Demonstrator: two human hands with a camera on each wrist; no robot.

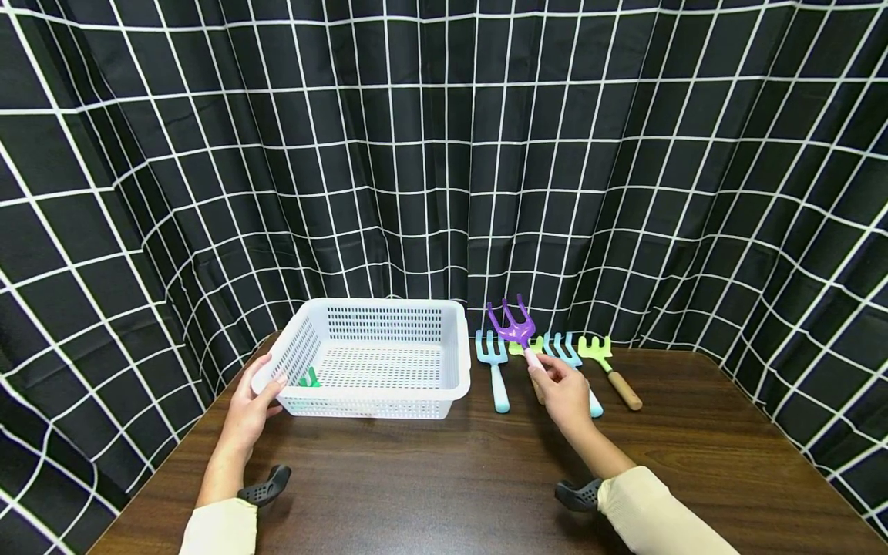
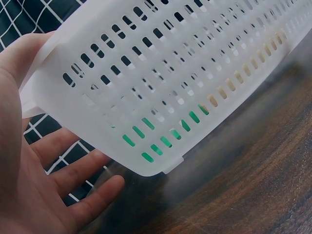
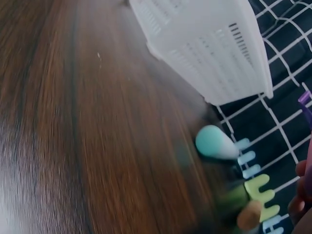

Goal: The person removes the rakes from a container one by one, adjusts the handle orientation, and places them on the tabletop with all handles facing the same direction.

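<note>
Fork with purple tines [image 1: 518, 330] is in my right hand [image 1: 565, 391], its pale handle pinched between thumb and fingers; the tines point far and slightly left, and the white basket [image 1: 375, 392] stands left of it on the wooden table [image 1: 416, 486]; my left hand [image 1: 248, 401] grips the basket's near left corner, thumb over the rim, other fingers spread loosely outside; near that corner, inside, green prongs [image 1: 314, 378] show; I can't make out the rest of that piece.

Right of the basket lie a blue fork [image 1: 497, 374], a lime rake [image 1: 516, 348] partly hidden behind the purple tines, a blue rake [image 1: 565, 351] and, farthest right, a green rake [image 1: 602, 354] with a wooden handle; to do this well, I judge I should raise the purple tines clear of these before any sideways move, since prongs could snag; a light, steady pinch should stop the head dipping; my left hand ought to brace the corner without tipping it; crossing the right rim would call for extra height.
</note>
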